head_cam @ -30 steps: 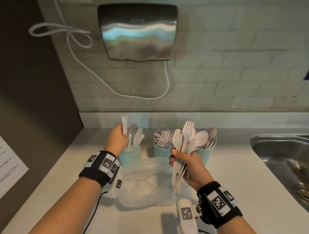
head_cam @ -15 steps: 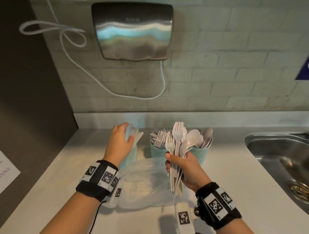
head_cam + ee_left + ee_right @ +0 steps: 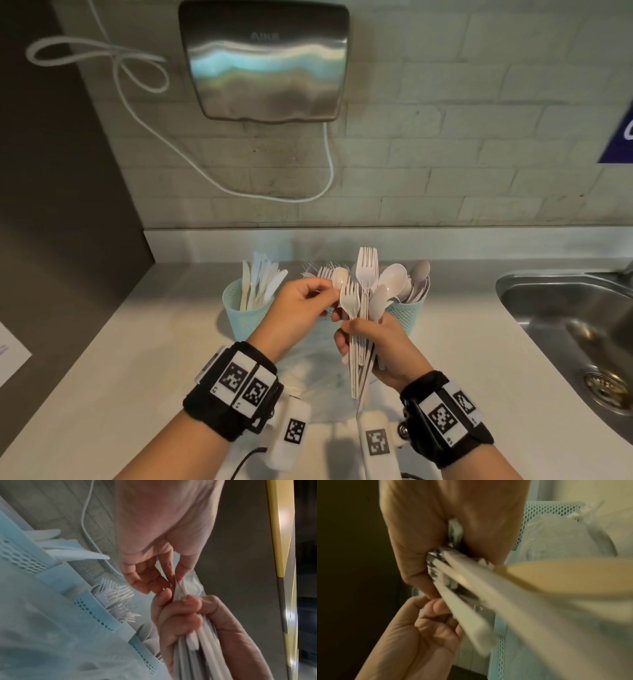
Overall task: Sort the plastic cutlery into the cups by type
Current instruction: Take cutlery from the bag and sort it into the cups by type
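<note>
the right hand point(image 3: 380, 346) is wrapped in a fist round the handles of a mixed bundle of cutlery point(image 3: 363, 301), forks and spoons fanned upward just in front of the fork cup point(image 3: 320, 274). the left hand point(image 3: 294, 310) reaches into the heads of that bundle, thumb and forefinger closed on one white piece point(image 3: 339, 279) at its left edge; from the head view it looks like a spoon bowl, though the wrist views are too blurred to confirm. the knife cup point(image 3: 245, 317) stands just left of the fork cup, the spoon cup point(image 3: 407, 315) just right of it, and a clear plastic bag point(image 3: 318, 383) lies in front of it on the counter point(image 3: 120, 359).

the step in hand seems to be drawing one piece out of the bundle. to do it well, the right fist should probably ease slightly so the chosen handle slides free without dragging its neighbours, and the pull should run along the handle, not sideways. if it is a spoon, it belongs right of the fork cup. tines may snag on the way out.
</note>
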`<action>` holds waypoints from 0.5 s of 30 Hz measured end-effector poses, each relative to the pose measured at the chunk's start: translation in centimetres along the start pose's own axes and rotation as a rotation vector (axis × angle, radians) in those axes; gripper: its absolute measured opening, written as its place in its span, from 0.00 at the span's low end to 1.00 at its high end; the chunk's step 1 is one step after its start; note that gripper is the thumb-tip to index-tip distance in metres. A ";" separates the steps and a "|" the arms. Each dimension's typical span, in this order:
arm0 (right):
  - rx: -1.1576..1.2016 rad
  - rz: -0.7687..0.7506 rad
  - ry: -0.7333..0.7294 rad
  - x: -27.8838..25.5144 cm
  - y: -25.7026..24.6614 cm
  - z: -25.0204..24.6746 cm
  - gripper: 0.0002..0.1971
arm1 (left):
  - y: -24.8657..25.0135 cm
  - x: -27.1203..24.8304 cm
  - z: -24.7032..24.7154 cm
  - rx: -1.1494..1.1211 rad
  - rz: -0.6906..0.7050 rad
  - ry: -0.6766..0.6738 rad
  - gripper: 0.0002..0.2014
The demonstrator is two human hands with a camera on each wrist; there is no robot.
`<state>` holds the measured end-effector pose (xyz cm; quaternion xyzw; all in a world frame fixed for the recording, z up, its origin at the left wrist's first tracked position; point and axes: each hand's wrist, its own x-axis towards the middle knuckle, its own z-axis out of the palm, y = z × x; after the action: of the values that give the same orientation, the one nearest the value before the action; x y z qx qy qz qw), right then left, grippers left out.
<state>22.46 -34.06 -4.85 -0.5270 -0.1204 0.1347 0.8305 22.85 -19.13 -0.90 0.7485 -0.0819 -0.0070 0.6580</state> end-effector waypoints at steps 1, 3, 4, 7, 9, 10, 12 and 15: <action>0.008 0.002 -0.001 0.0 0.0 -0.1 0.10 | 0.0 0.0 0.2 -0.003 0.005 0.031 0.08; 0.019 0.006 -0.007 0.0 0.0 -0.1 0.11 | 0.0 0.0 0.4 -0.002 0.015 0.067 0.07; 0.022 0.012 -0.009 0.0 0.1 -0.1 0.12 | 0.0 0.0 0.5 -0.006 0.017 0.085 0.07; 0.034 0.033 0.011 0.1 0.0 -0.1 0.16 | -0.2 0.2 0.5 -0.028 0.016 0.170 0.07; 0.040 0.044 0.037 0.3 0.1 -0.2 0.20 | -0.1 0.4 0.3 -0.065 0.017 0.232 0.07; 0.040 0.048 0.048 0.3 0.1 -0.2 0.22 | 0.0 0.5 0.3 -0.093 0.015 0.249 0.06; 0.032 0.054 0.062 0.4 0.2 -0.3 0.23 | 0.2 0.4 0.2 -0.122 0.010 0.248 0.07; 0.028 0.053 0.057 0.4 0.2 -0.1 0.21 | 0.2 0.0 0.6 -0.100 -0.029 0.139 0.10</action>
<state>22.86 -33.91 -4.99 -0.5218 -0.0806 0.1431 0.8371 22.78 -19.73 -0.75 0.7146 -0.0249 0.0313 0.6984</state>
